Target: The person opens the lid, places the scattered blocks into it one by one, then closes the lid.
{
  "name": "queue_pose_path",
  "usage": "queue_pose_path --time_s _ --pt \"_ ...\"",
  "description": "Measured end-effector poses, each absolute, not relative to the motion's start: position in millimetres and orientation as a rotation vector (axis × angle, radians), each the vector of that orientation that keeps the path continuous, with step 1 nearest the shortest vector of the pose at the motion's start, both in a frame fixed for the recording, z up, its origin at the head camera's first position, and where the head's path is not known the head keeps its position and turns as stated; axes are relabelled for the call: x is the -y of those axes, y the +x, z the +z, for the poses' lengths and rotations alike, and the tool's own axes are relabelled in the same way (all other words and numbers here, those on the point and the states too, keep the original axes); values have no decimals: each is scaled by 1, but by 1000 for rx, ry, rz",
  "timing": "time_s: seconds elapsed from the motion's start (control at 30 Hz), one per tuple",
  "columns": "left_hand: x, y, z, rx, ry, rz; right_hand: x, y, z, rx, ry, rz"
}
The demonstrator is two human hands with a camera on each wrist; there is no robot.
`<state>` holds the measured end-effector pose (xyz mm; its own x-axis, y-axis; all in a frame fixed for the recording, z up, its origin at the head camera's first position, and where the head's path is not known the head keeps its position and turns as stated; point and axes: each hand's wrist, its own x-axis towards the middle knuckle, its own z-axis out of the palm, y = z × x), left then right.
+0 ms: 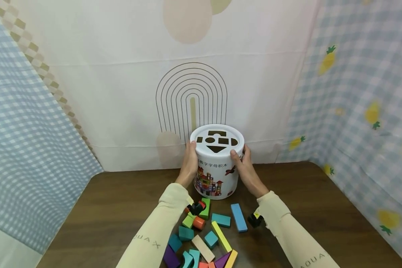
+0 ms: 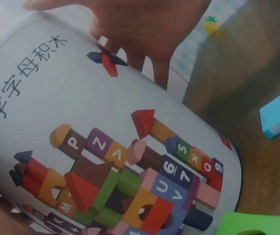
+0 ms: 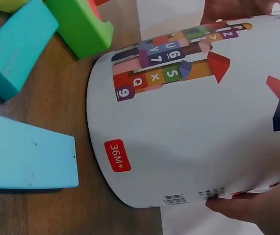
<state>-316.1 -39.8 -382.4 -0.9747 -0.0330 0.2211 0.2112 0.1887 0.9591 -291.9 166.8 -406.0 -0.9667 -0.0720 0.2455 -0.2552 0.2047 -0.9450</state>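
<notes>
A white cylindrical block bucket (image 1: 216, 172) stands upright on the table near the back wall, its printed side towards me. The round white lid (image 1: 201, 147) on top has several dark shape cutouts. My left hand (image 1: 188, 165) grips the bucket's left side, and my right hand (image 1: 249, 172) grips the right, thumb near the lid's edge and fingers round the far side. From the left wrist view, the right hand (image 2: 140, 29) shows beyond the bucket's curved wall. Nearest the bucket's base lies a green block (image 1: 205, 209).
Loose coloured blocks lie on the brown wooden table (image 1: 120, 208) between my forearms, among them a blue block (image 1: 239, 217), a yellow block (image 1: 222, 236) and a tan block (image 1: 203, 248). A white patterned cloth (image 1: 120, 111) hangs behind, with checked cloth at both sides.
</notes>
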Motion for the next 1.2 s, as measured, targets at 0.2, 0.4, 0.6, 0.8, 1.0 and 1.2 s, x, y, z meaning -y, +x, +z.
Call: queue_pose_path --time_s 0.2,0.4,0.6,0.8,1.0,1.2 --pt "43 -322 -388 2202 -157 -2020 -156 -295 -413 2231 361 1887" --pt "43 -323 -389 2079 -191 -2215 -147 -293 -416 2108 376 1893" --pt "44 -320 -388 1983 -241 -2337 -144 -286 -414 2070 389 1853" --pt "41 -310 -374 1962 -300 -2334 -146 -273 -399 2060 410 1809" --pt "31 -299 -359 1886 -483 -2389 -157 -251 -382 2009 398 1807" --pt "18 -285 -352 1798 -589 -2463 -170 -225 -368 2041 369 1781"
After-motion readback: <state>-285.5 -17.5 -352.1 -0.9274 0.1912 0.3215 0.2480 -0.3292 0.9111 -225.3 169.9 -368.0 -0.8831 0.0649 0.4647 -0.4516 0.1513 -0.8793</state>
